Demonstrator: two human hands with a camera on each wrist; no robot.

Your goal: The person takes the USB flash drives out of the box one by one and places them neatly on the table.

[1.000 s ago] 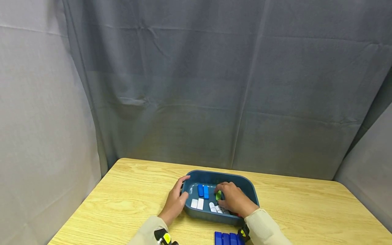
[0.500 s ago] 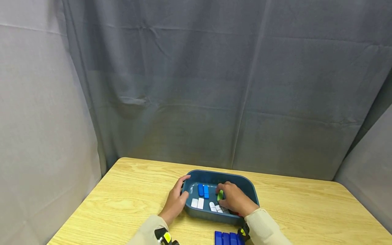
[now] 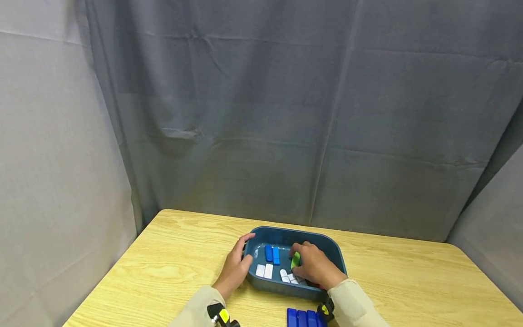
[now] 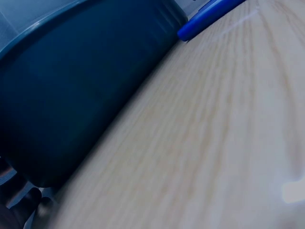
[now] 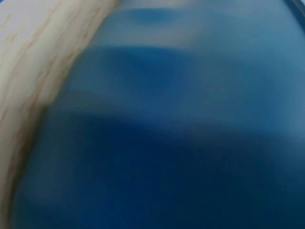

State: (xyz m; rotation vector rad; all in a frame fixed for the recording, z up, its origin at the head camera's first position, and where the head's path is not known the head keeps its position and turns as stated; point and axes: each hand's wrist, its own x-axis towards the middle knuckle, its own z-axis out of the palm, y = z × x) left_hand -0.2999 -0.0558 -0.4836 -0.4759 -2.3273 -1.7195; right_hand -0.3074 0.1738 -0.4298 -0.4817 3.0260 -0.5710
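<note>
In the head view a dark blue plastic tub stands on the table. My left hand grips its left end, thumb and index finger at the rim; in the left wrist view, dark fingers show at the tub's lower corner. Inside the tub my right hand pinches a green block between thumb and fingers. Left of it lie two blue blocks and, nearer the front, two white blocks. More white pieces lie below the right hand, which partly hides them and something red.
Dark blue bars lie side by side at the front of the wooden table, partly cut off by the frame. Behind the table hangs a grey curtain. The right wrist view is blurred, mostly the tub's wall.
The green block has shifted slightly right and turned in my right hand's fingers. My left hand stays on the tub, and the other blocks lie as before.
</note>
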